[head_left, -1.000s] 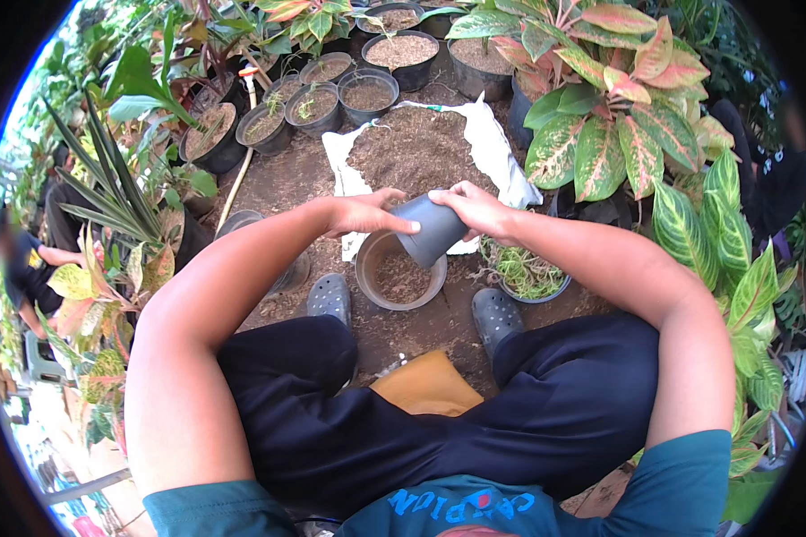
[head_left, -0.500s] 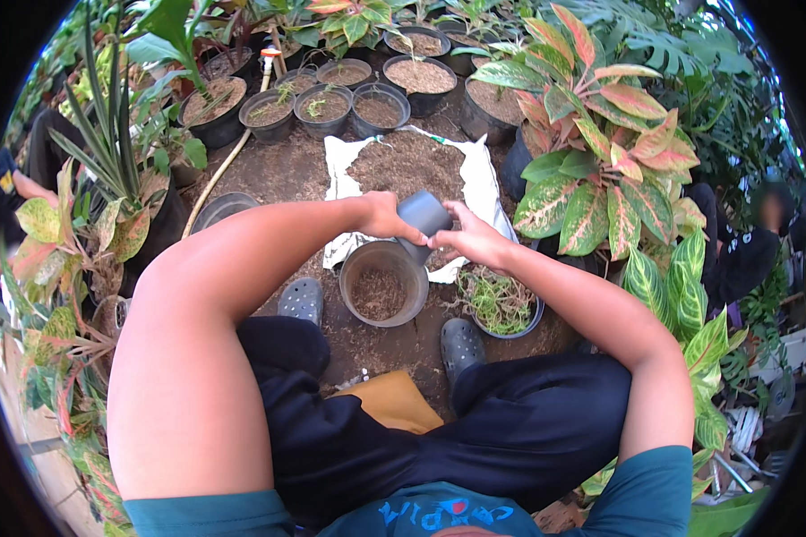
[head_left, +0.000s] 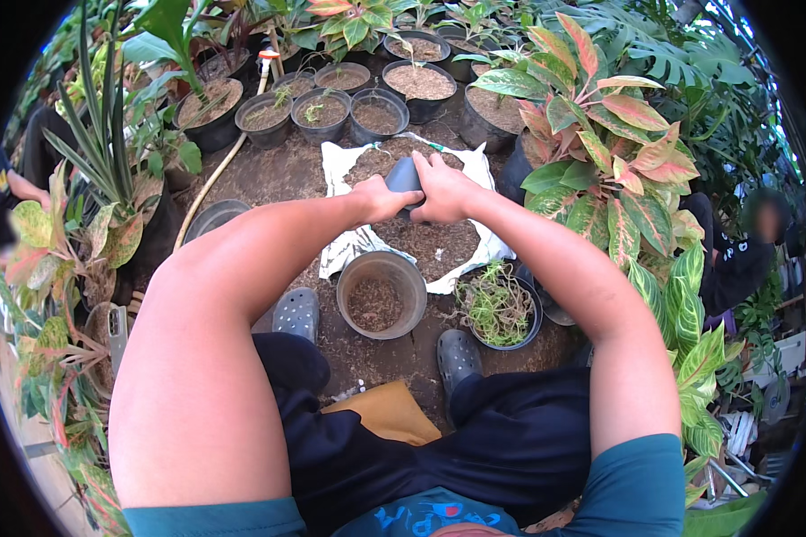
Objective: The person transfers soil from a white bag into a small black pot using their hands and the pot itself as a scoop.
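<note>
Between my two hands is a grey cup-like container (head_left: 403,175), tilted over the dark soil (head_left: 430,243) heaped on an opened white sack (head_left: 338,253). My left hand (head_left: 378,199) grips its left side, with the thumb across it. On the other side my right hand (head_left: 444,190) is pressed along it, fingers pointing away from me. The container's mouth and much of its far part are hidden. Closer to me, between my feet, stands a round plastic pot (head_left: 415,300) with some brown soil at its bottom. A bowl-like pot of green plantlets (head_left: 503,313) sits right of it.
Several soil-filled pots (head_left: 378,112) line the far side. Large leafy plants crowd both sides, with a pink-and-green one (head_left: 591,170) on the right. A hose (head_left: 213,183) runs along the left. A yellow-brown piece (head_left: 387,413) lies between my legs. People sit at both edges.
Both hands and the grey container have moved away from me, from above the round pot to over the soil on the sack. My right hand has shifted from underneath to alongside the container.
</note>
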{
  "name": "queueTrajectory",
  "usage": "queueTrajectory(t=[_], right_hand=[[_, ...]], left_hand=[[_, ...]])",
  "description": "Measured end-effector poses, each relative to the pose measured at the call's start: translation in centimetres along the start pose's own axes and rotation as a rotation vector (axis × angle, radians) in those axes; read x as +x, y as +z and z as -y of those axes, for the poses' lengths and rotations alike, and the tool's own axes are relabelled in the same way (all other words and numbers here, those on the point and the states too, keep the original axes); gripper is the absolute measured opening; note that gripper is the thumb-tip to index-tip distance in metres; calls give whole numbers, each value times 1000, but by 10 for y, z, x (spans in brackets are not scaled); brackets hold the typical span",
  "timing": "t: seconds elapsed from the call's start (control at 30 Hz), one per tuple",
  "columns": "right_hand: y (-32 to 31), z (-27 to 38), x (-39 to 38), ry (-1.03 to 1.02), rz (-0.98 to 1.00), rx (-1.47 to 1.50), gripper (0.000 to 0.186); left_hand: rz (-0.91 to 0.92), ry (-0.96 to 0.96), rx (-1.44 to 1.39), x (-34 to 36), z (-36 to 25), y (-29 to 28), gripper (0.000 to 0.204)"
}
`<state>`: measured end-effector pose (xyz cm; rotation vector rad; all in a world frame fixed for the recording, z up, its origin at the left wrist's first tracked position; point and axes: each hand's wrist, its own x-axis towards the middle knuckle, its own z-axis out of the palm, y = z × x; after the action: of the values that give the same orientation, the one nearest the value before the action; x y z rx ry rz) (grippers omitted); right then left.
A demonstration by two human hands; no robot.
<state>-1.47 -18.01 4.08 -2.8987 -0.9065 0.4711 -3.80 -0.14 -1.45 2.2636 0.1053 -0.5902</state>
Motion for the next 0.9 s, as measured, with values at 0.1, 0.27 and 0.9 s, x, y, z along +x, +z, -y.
queueTrajectory(t=[0.1, 0.27, 0.9], right_hand=[[26, -8, 3, 33, 54, -22, 113], [34, -47, 4, 198, 160, -105, 102], [68, -154, 16, 563, 23, 53, 101]], left_hand=[[99, 57, 251, 1, 17, -4, 88], [383, 215, 968, -32, 21, 7, 65], [285, 136, 1095, 2, 46, -64, 65]])
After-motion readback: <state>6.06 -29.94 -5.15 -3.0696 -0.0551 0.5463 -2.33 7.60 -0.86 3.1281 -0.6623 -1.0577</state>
